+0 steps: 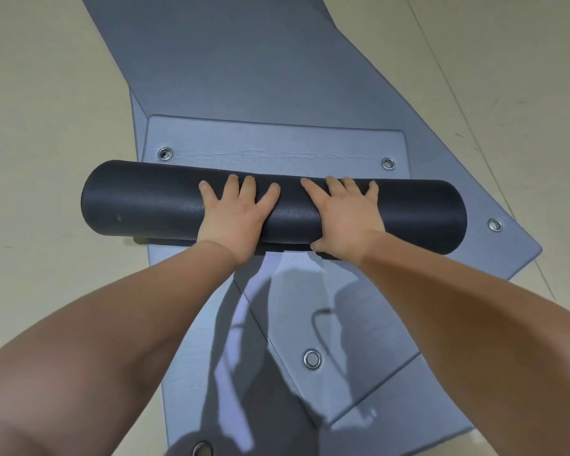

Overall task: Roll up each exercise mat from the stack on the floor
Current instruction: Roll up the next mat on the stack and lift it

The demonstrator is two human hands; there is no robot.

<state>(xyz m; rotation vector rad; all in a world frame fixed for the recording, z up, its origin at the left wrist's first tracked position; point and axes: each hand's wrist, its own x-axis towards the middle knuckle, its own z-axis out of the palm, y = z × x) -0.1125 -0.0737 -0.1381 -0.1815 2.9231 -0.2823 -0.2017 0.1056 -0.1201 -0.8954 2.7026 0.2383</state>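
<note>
Both hands, left (236, 212) and right (344, 212), press spread-fingered atop the roll (145, 199), lying crosswise mid-frame, its unrolled tail (277, 139) just above.

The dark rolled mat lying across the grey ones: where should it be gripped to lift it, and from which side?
Probably its middle span, from above, with two hands either side of centre, where the left hand and right hand press flat. The rolled mat is a long, thick cylinder lying crosswise. Fingers should wrap the far side to pin the short unrolled end there.
</note>
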